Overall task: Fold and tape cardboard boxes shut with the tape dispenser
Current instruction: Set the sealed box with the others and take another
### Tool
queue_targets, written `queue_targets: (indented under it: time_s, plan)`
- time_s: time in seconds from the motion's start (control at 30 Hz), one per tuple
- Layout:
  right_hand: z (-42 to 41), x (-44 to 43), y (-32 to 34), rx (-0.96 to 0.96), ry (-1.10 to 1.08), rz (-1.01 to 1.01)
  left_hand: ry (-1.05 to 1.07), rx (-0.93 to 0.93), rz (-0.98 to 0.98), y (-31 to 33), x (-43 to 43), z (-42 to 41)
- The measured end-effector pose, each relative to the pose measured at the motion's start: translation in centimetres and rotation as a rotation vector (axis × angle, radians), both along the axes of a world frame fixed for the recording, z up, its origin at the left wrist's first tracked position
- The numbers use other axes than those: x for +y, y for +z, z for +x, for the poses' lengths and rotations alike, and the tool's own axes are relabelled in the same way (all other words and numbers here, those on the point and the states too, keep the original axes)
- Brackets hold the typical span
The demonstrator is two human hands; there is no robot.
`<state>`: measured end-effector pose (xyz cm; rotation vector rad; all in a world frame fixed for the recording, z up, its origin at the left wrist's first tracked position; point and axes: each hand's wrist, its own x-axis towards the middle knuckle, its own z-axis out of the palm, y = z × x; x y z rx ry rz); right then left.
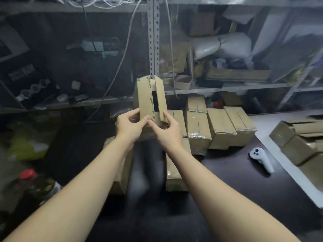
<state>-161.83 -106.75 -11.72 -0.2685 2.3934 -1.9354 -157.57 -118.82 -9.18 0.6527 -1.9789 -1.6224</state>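
I hold a small brown cardboard box up in the air above the dark table, its two end flaps standing apart with a dark gap between them. My left hand grips its lower left side, thumb on the left flap. My right hand holds the lower right, fingers on the right flap. No tape dispenser is visible.
Several taped boxes are stacked on the dark table behind my hands, two more lie near my forearms. Untaped boxes pile at the right. A white controller lies on the table. Cluttered metal shelves stand behind; a red-capped bottle is at left.
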Motion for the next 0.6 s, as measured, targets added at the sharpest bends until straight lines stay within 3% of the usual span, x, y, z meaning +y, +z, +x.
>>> queue_targets:
  time_s: [0.3, 0.6]
  plan:
    - [6.3, 12.7, 1.4, 0.056, -0.082, -0.094, -0.045, 0.077, 0.019, 1.6, 12.6, 7.0]
    - [12.2, 21.9, -0.2, 0.041, 0.052, -0.009, 0.016, -0.002, 0.062, -1.2, 20.8, 14.6]
